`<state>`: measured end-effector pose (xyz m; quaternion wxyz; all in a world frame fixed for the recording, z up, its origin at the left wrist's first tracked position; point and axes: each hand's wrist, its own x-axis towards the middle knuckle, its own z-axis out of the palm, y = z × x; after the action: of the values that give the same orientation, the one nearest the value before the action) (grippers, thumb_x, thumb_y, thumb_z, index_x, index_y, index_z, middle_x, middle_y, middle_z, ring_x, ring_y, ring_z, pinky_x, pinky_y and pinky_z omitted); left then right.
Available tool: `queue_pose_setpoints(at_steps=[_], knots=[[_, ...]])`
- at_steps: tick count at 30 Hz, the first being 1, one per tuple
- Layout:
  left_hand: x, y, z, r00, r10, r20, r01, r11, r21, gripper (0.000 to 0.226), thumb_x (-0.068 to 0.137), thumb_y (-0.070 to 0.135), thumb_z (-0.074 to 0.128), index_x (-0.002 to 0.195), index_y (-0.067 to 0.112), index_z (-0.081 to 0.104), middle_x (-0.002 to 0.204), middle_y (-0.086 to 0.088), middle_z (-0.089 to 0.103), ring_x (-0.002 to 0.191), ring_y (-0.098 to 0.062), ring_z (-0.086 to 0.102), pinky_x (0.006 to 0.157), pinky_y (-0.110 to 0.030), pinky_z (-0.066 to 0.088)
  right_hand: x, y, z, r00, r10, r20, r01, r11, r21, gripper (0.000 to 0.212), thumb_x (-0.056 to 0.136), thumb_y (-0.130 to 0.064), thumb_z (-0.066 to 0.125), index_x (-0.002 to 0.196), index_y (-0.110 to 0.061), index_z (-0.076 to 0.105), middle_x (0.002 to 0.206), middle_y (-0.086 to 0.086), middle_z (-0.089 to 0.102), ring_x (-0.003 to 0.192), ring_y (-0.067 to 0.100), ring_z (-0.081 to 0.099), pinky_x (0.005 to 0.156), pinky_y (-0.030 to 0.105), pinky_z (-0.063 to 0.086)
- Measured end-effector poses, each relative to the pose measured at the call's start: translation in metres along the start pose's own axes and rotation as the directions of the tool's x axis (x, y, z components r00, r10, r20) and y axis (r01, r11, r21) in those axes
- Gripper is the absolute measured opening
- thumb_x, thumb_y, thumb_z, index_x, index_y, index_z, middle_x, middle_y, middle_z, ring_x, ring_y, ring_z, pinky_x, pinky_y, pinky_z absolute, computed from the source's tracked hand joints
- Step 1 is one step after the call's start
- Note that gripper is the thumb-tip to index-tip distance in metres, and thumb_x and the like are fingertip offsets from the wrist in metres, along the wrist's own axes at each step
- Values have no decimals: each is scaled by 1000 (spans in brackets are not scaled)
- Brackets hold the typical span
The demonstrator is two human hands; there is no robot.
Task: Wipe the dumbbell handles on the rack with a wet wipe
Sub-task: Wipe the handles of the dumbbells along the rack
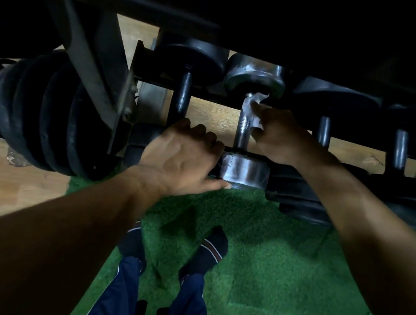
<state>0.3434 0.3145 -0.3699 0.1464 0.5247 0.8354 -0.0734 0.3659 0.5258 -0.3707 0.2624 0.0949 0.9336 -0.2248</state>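
Observation:
A chrome dumbbell (243,169) lies on the low black rack (134,135), its knurled handle (242,130) running away from me. My right hand (278,134) holds a crumpled white wet wipe (252,103) against the upper right side of that handle, fingers curled round it. My left hand (182,157) grips the black dumbbell head just left of the chrome one, thumb along the chrome head's lower edge. Black dumbbell handles stand on either side (182,97) (324,130).
A big stack of black plates (38,110) hangs at the left beside the rack's grey upright (92,72). More dumbbells (399,152) fill the rack to the right. A dark upper shelf overhangs. My socked feet (210,249) stand on green turf (279,270); wooden floor lies left.

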Motion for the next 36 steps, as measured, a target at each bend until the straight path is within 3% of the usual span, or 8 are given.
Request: queue_pose_setpoints(at_steps=[4, 8, 11, 15, 19, 23, 28, 36], knots=[[1, 1, 0, 1000, -4, -8, 4, 1000, 3, 78, 89, 84, 30, 117, 17, 61, 114, -5, 65, 106, -25, 59, 96, -43, 42, 3, -4, 10, 999, 40, -5, -40, 995, 89, 71, 101, -7, 48, 160, -9, 9, 166, 12, 12, 149, 29, 23, 107, 22, 28], [1, 0, 0, 1000, -3, -11, 3, 1000, 9, 78, 90, 83, 32, 118, 17, 61, 115, -5, 65, 106, -24, 59, 95, -42, 42, 4, -5, 19, 980, 192, -57, -170, 949, 267, 59, 98, -9, 51, 154, -11, 32, 149, 17, 46, 134, 32, 46, 90, 25, 39], [1, 0, 1, 1000, 3, -6, -3, 1000, 8, 78, 90, 83, 32, 120, 17, 59, 116, -5, 64, 107, -24, 58, 95, -42, 42, 11, 3, 17, 956, 292, -29, -244, 845, 476, 32, 87, -8, 56, 117, -15, 66, 114, 12, 65, 106, 29, 64, 76, 32, 51], [1, -1, 3, 1000, 8, -5, -8, 1000, -2, 78, 90, 83, 30, 118, 16, 60, 115, -6, 65, 106, -25, 58, 95, -43, 42, 9, 7, 7, 916, 384, 118, -358, 643, 677, 28, 89, 3, 55, 115, 8, 63, 96, 18, 63, 90, 30, 70, 86, 45, 60], [1, 0, 1, 1000, 4, -8, -4, 1000, 1, 79, 90, 84, 29, 118, 17, 60, 115, -6, 65, 106, -25, 59, 94, -42, 42, 4, -2, 6, 910, 407, 76, -311, 551, 775, 27, 95, 7, 48, 119, 17, 57, 112, 36, 62, 98, 38, 67, 90, 50, 56], [2, -1, 4, 999, 6, -40, -6, 1000, 7, 78, 89, 84, 31, 110, 16, 63, 108, -6, 66, 101, -26, 60, 91, -42, 42, 4, -6, 13, 909, 415, 23, -309, 638, 706, 20, 86, 2, 48, 96, 8, 64, 83, 19, 63, 82, 42, 68, 75, 52, 60], [1, -1, 5, 999, 6, -47, -6, 1000, 2, 77, 89, 83, 32, 110, 16, 64, 106, -6, 67, 99, -26, 61, 90, -42, 42, -24, -3, 13, 972, 234, 39, -231, 902, 365, 26, 93, -5, 57, 110, -13, 76, 114, 1, 70, 103, 17, 64, 79, 23, 53], [1, -1, 2, 999, 15, -50, -14, 1000, 26, 78, 90, 84, 33, 110, 16, 65, 105, -6, 67, 97, -27, 61, 88, -41, 43, -11, 6, 24, 970, 198, -144, -140, 931, 336, 11, 87, -5, 72, 87, -13, 79, 90, -2, 74, 84, 6, 66, 62, 1, 40]])
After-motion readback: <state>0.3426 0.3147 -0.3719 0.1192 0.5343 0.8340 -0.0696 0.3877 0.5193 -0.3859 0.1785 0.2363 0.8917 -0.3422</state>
